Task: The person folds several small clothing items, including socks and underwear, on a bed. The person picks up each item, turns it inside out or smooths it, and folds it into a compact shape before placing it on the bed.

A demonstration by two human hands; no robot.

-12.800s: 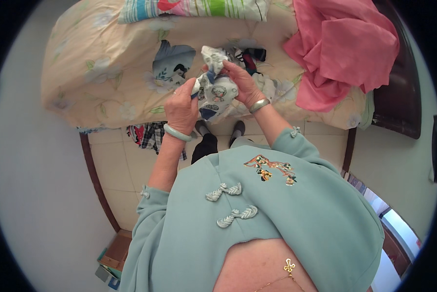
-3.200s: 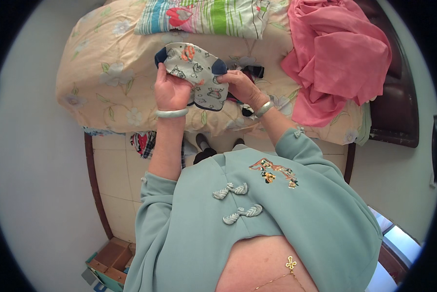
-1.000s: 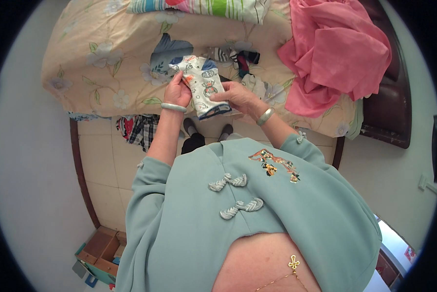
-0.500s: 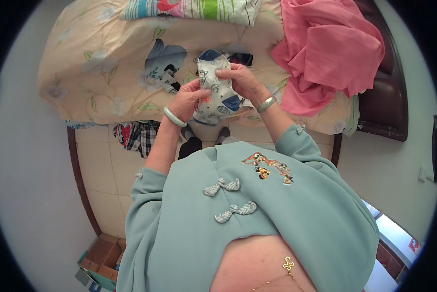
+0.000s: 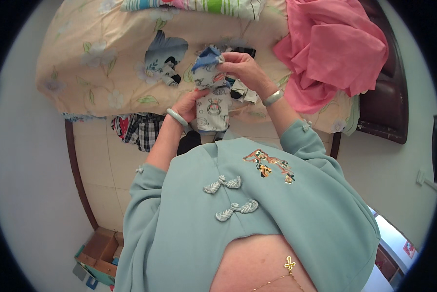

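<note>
A pair of white socks [image 5: 213, 113] with blue patches and small printed drawings hangs between my hands at the front edge of the bed. My left hand [image 5: 188, 103] is closed on the middle of the socks, thumb on top. With its thumb and fingers pinched, my right hand [image 5: 243, 69] grips their blue upper end [image 5: 208, 57], which stands bent and partly opened. Just beyond the right hand lies a dark folded piece [image 5: 247, 51]. Below that hand are white and black pieces of cloth [image 5: 243, 91], partly covered by it.
The bed [image 5: 99, 87] has a peach floral sheet. On it lie a blue-grey cloth [image 5: 166, 50], a small black-and-white bundle [image 5: 170, 72], a striped pillow [image 5: 199, 7] and a pink cloth [image 5: 333, 46]. Plaid clothing [image 5: 144, 132] hangs low by the bed's edge. A wooden box [image 5: 98, 247] stands lower left.
My right hand has drawn the socks' upper end up and bent it over. My left hand has moved slightly down, and the lower part now hangs straighter.
</note>
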